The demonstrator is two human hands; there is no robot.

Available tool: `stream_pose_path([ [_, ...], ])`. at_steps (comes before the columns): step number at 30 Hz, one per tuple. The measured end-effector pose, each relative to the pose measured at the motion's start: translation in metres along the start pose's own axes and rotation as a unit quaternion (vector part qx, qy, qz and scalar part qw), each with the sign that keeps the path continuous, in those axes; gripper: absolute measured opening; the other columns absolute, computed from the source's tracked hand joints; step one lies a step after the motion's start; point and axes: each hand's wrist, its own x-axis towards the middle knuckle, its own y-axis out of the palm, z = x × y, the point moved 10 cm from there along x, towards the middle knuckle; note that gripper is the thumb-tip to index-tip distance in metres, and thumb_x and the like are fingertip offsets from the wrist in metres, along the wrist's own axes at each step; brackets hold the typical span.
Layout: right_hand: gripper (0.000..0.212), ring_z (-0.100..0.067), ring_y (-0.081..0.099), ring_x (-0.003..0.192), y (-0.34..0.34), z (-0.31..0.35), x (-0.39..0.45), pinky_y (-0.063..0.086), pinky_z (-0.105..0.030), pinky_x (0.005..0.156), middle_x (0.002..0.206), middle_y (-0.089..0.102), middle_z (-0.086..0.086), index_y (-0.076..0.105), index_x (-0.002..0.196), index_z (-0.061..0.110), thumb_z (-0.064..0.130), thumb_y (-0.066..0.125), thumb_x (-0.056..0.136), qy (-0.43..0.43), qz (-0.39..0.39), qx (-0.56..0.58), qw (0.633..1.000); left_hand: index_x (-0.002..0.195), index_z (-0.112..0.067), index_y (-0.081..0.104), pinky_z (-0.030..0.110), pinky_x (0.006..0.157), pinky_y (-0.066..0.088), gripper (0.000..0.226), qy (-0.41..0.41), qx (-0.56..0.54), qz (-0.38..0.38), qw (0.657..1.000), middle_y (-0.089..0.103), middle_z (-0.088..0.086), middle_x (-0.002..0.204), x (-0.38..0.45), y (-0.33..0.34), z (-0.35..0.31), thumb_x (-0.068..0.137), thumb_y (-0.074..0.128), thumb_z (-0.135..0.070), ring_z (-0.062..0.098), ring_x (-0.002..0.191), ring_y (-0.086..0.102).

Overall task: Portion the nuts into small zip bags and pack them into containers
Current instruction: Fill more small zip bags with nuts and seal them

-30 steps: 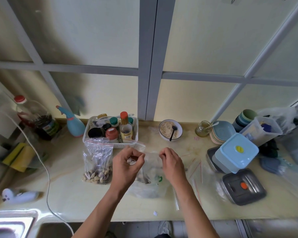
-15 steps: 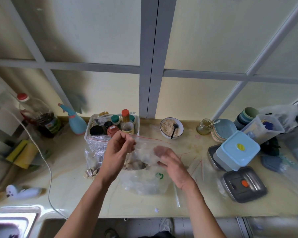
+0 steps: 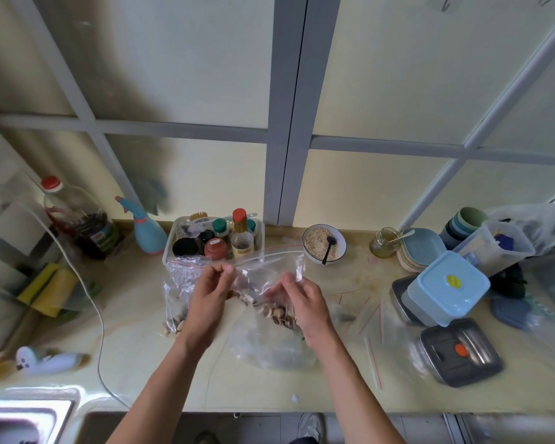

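Pinching zip bag (image 3: 269, 267) mouth with left hand (image 3: 210, 291); right hand (image 3: 302, 302) cupping its side, grip unclear. Holding bag above counter (image 3: 135, 357), nuts (image 3: 276, 312) inside. Leaving sealing outstanding; blue container (image 3: 446, 286) staying lidded, nothing packed.

Your left hand (image 3: 210, 291) and right hand (image 3: 305, 301) are bare, without gloves, rings or a watch, and both forearms show no sleeves up to the frame's bottom edge.

A home kitchen: a yellowish counter (image 3: 135, 357) under a frosted window, with a sink (image 3: 23, 418) at its left end, a basket of sauce bottles (image 3: 213, 240) at its back and stacked plates (image 3: 420, 251) toward its right.
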Motion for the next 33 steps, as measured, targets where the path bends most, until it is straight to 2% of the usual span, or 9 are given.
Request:
stream_pose_path([
  [2,0.051,-0.04,0.074,0.092,-0.005,-0.008,0.001,0.059,-0.048,0.09,0.099,0.072,-0.031,0.065,0.099,-0.012,0.038,0.059,0.1,0.025,-0.035,0.031,0.999,0.121,-0.017,0.063,0.031,0.098,0.053,0.032,-0.042,0.042,0.089,0.994,0.073,-0.005,0.117,-0.009,0.014,0.015,0.097,0.057,-0.036,0.012,0.111,0.068],
  [4,0.044,-0.039,0.074,0.095,-0.011,-0.013,0.002,0.058,-0.051,0.092,0.1,0.075,-0.024,0.07,0.096,0.001,0.044,0.061,0.099,0.043,-0.064,0.019,0.997,0.123,-0.025,0.065,0.016,0.093,0.05,0.031,-0.056,0.065,0.176,0.981,0.072,-0.017,0.119,-0.018,0.03,0.024,0.097,0.057,-0.038,-0.002,0.112,0.064],
  [8,0.037,-0.038,0.075,0.086,-0.004,-0.016,0.004,0.061,-0.045,0.08,0.099,0.075,-0.025,0.066,0.096,0.001,0.033,0.05,0.106,0.077,-0.061,0.078,0.992,0.108,-0.003,0.07,0.035,0.081,0.055,0.051,-0.057,0.083,0.252,0.962,0.073,0.012,0.094,-0.021,0.049,0.043,0.09,0.07,-0.05,0.023,0.088,0.068],
  [12,0.041,-0.039,0.075,0.085,0.001,-0.027,0.007,0.06,-0.037,0.065,0.099,0.074,-0.029,0.062,0.098,-0.002,0.032,0.043,0.109,0.11,-0.078,0.129,0.982,0.082,0.005,0.056,0.027,0.054,0.044,0.046,-0.084,0.076,0.166,0.98,0.06,0.009,0.064,-0.011,0.04,0.062,0.088,0.076,-0.036,0.022,0.061,0.055],
  [17,0.044,-0.036,0.076,0.078,-0.005,-0.035,0.016,0.06,-0.033,0.062,0.093,0.074,-0.029,0.064,0.095,-0.004,0.031,0.043,0.109,0.129,-0.115,0.111,0.979,0.081,0.009,0.061,0.024,0.048,0.04,0.056,-0.109,0.051,0.113,0.986,0.063,0.015,0.063,-0.005,0.037,0.063,0.095,0.064,-0.045,0.02,0.052,0.053],
  [21,0.054,-0.035,0.074,0.071,-0.022,-0.043,0.023,0.06,-0.039,0.071,0.081,0.076,-0.02,0.068,0.082,0.002,0.04,0.042,0.109,0.164,-0.127,-0.033,0.978,0.079,0.006,0.07,0.026,0.05,0.045,0.058,-0.133,0.034,0.08,0.987,0.068,0.025,0.068,0.003,0.031,0.069,0.104,0.05,-0.043,0.026,0.053,0.061],
  [24,0.054,-0.018,0.073,0.07,-0.028,-0.053,0.026,0.051,-0.028,0.066,0.076,0.078,-0.003,0.075,0.087,0.005,0.045,0.044,0.107,0.215,-0.081,-0.192,0.954,0.079,0.003,0.068,0.025,0.053,0.046,0.05,-0.137,0.047,0.067,0.987,0.066,0.026,0.068,0.008,0.02,0.078,0.106,0.048,-0.035,0.026,0.056,0.062],
  [27,0.044,-0.015,0.075,0.068,-0.016,-0.073,0.022,0.049,-0.023,0.061,0.085,0.079,-0.004,0.072,0.106,0.004,0.04,0.045,0.108,0.282,-0.013,-0.174,0.943,0.074,-0.002,0.067,0.03,0.058,0.046,0.052,-0.187,0.081,0.021,0.979,0.067,0.022,0.068,0.013,0.001,0.103,0.106,0.048,-0.039,0.024,0.06,0.06],
  [33,0.028,-0.027,0.076,0.088,0.003,-0.104,0.029,0.06,-0.032,0.076,0.1,0.079,-0.009,0.07,0.111,0.015,0.037,0.055,0.104,0.306,0.074,-0.123,0.941,0.073,-0.002,0.065,0.03,0.059,0.051,0.051,-0.207,0.148,-0.057,0.966,0.061,0.008,0.056,0.026,-0.024,0.116,0.106,0.047,-0.037,0.018,0.052,0.058],
])
